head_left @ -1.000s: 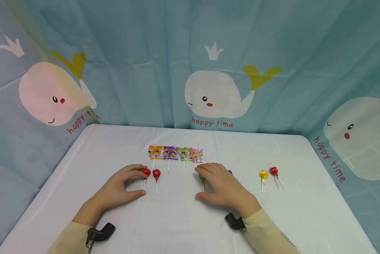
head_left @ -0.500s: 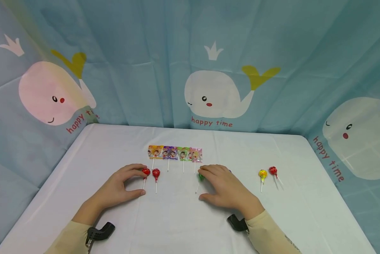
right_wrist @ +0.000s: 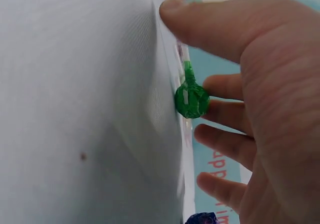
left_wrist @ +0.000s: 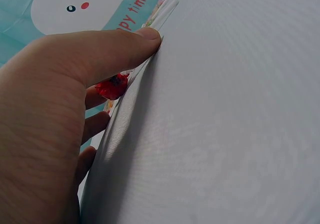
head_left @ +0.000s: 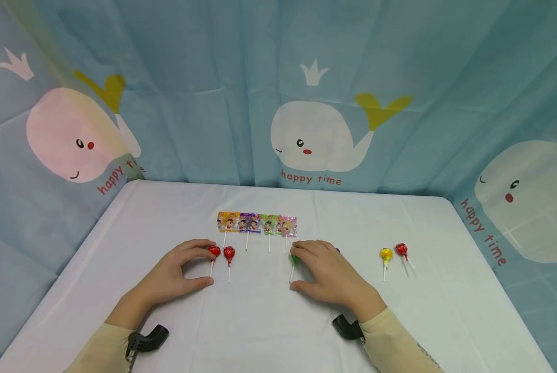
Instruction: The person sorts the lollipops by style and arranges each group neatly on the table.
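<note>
My left hand [head_left: 172,267] rests on the table, fingertips at the head of a red lollipop [head_left: 215,251] and thumb by the lower end of its stick. Just right of it lies a second red lollipop [head_left: 229,254]. Fingers of my right hand [head_left: 331,272] touch the head of a green lollipop [right_wrist: 192,101], and its stick slants down toward the thumb. A wide gap shows between that thumb and the fingers. Mostly hidden behind the right hand is a dark blue-wrapped lollipop [right_wrist: 202,218].
Several flat-wrapped lollipops form a row farther back: orange [head_left: 229,222], purple [head_left: 250,223], green [head_left: 270,225] and pink [head_left: 288,227]. On the right lie a yellow lollipop [head_left: 386,255] and another red lollipop [head_left: 401,249]. A whale-print curtain [head_left: 204,129] hangs behind the white table [head_left: 260,326].
The green lollipop's stick has swung from nearly straight to tilted, its lower end now farther left. My right hand has shifted slightly right. The left hand has stayed in place.
</note>
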